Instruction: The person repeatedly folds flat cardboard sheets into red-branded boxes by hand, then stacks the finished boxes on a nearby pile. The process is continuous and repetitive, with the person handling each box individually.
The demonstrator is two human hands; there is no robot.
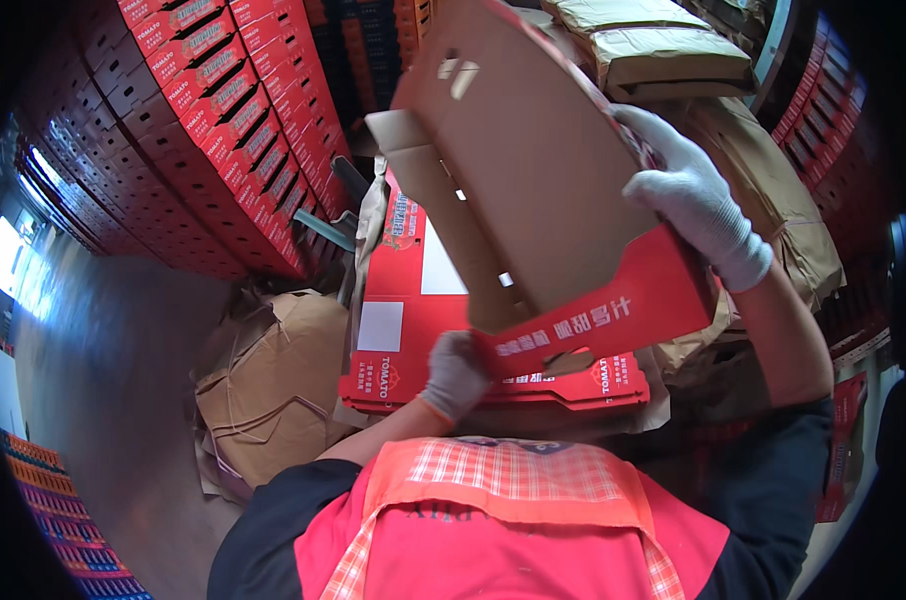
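A partly folded cardboard box [543, 170], red outside and plain brown inside, is held tilted in front of me. My right hand [698, 190], in a white knit glove, grips its right side wall, thumb toward the inside. At the near left corner my left hand [454, 378], also gloved, is closed on the box's edge; its fingertips are partly hidden. The near and right walls stand up, while the left flap [423, 180] is bent partway. Beneath it lies a stack of flat red printed cardboard blanks [383, 370], partly covered by the box.
Tall stacks of folded red boxes [228, 110] rise at the far left. A brown paper-wrapped bundle [268, 380] tied with string sits left of the blanks. More wrapped bundles [673, 60] are piled at the right. Colourful stacked crates [68, 530] stand at the lower left.
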